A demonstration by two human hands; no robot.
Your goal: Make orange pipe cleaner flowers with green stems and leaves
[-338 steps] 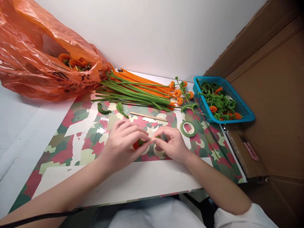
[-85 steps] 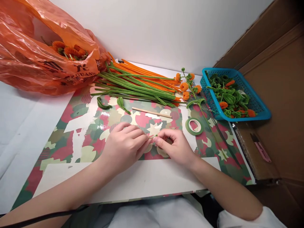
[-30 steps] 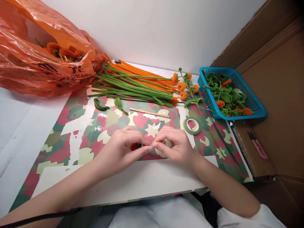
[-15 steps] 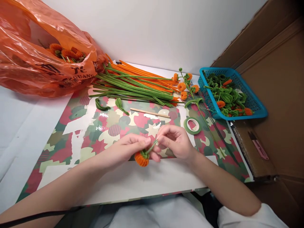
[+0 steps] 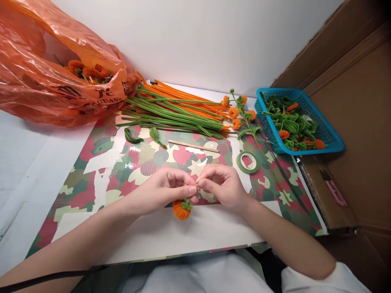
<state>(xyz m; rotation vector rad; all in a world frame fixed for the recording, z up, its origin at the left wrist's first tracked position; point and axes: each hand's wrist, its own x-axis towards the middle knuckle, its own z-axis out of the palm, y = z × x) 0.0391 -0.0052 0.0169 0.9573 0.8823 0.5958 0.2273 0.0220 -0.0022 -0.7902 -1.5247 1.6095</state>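
An orange pipe-cleaner flower [image 5: 181, 210] with a green collar hangs head-down below my fingers, over the white strip near the table's front edge. My left hand [image 5: 171, 187] pinches its green stem between thumb and fingers. Thumb and forefinger of my right hand [image 5: 221, 185] are closed on the stem's other end, close against the left fingertips. Most of the stem is hidden by the fingers. Beyond the hands lie a thin wooden stick [image 5: 193, 146], a roll of green tape [image 5: 247, 162] and two bent green pipe-cleaner pieces, one a looped leaf [image 5: 156, 136].
Green pipe cleaners [image 5: 174, 114] and orange ones [image 5: 183, 93] lie in a bundle at the back. An orange plastic bag [image 5: 100, 101] with flowers stands back left. At right are a finished flower stem [image 5: 249, 122], a blue basket [image 5: 330, 150] of parts and a pink-handled tool [image 5: 335, 193].
My left fingers have closed in around the stem, and both hands' fingertips have come together. The flower head has sunk slightly and now hangs more directly below the left hand.
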